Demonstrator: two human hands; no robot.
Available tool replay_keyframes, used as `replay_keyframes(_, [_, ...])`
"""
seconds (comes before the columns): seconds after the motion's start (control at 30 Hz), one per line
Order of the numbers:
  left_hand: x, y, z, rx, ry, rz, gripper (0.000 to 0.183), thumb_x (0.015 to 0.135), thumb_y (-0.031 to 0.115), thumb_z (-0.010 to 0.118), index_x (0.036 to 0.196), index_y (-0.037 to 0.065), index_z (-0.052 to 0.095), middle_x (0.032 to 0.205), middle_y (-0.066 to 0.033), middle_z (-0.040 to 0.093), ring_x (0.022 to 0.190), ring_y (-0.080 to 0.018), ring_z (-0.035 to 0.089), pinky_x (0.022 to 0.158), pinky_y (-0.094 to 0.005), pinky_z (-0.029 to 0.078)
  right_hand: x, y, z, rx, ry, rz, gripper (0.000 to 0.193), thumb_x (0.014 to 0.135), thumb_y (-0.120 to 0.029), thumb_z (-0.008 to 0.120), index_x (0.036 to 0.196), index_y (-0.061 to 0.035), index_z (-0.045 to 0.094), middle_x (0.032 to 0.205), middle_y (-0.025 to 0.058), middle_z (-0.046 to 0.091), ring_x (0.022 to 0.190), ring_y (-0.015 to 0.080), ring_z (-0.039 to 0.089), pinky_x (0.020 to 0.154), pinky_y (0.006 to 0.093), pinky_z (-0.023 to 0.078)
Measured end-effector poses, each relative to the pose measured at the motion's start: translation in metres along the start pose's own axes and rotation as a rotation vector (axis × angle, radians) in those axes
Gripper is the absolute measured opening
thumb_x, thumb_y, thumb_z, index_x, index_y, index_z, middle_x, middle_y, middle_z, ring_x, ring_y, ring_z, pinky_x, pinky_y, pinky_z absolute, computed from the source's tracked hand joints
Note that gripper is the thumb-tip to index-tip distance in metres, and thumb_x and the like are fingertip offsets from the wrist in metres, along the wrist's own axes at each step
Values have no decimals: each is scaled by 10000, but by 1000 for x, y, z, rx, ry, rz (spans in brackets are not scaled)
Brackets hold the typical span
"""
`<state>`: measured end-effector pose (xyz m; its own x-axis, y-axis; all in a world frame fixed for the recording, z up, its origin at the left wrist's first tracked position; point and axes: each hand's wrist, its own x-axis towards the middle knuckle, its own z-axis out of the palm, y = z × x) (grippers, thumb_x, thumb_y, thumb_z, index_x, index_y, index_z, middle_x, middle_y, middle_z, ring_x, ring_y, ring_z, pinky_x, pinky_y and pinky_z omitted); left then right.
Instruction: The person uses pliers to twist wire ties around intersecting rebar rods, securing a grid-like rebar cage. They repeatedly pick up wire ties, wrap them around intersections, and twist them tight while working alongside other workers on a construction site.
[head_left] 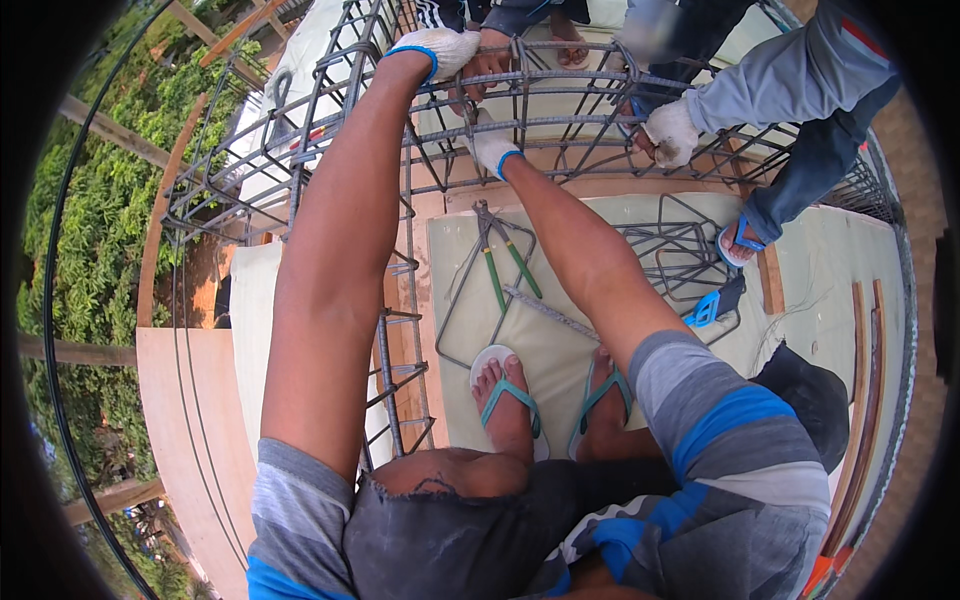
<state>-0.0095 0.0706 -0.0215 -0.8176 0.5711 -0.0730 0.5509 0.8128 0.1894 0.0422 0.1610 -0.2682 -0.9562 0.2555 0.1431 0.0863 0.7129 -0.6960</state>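
My left hand, in a white glove with a blue cuff, is closed over the top of a rebar cage. Below it, inside the cage's bars, my right hand wears a matching glove. Its fingers are bent beside a small dark metal piece, partly hidden, that I cannot make out. A co-worker's bare hand grips the cage right by my hands. Farther right, another person's gloved hand is at the lower bars. Green-handled nippers lie on the board in front of my feet.
Bent rebar stirrups and a short ribbed bar lie on the pale board. A blue-handled object rests by the stirrups. Narrow rebar framing runs beside my left leg. At left, trees show past wooden beams.
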Motion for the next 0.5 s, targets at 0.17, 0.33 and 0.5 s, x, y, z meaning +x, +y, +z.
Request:
replay_keyframes(0.17, [1, 10, -11, 25, -46, 25, 721, 994, 606, 357, 1308, 37, 669, 1267, -225, 683, 1184, -384, 653, 1019, -461, 482, 20, 22, 16, 52, 49, -153, 331, 1033, -286, 472, 1120, 19, 568, 1102, 299, 672, 1057, 481, 654, 866, 532, 524])
replay_keyframes(0.33, [-6, 22, -16, -25, -129, 48, 763, 1009, 638, 335, 1285, 12, 672, 1141, -226, 723, 1103, -385, 681, 982, -483, 485, 14, 33, 14, 15, 76, -119, 305, 1035, -271, 467, 1121, 3, 568, 1096, 283, 673, 1040, 480, 649, 852, 527, 516])
replay_keyframes(0.5, [34, 8, 10, 53, 21, 198, 578, 1040, 465, 347, 1241, 36, 677, 1213, -264, 697, 1098, -442, 668, 974, -507, 494, 26, 52, 10, 193, 87, -225, 288, 1004, -254, 535, 1163, -14, 548, 1079, 259, 670, 1025, 476, 643, 855, 514, 519])
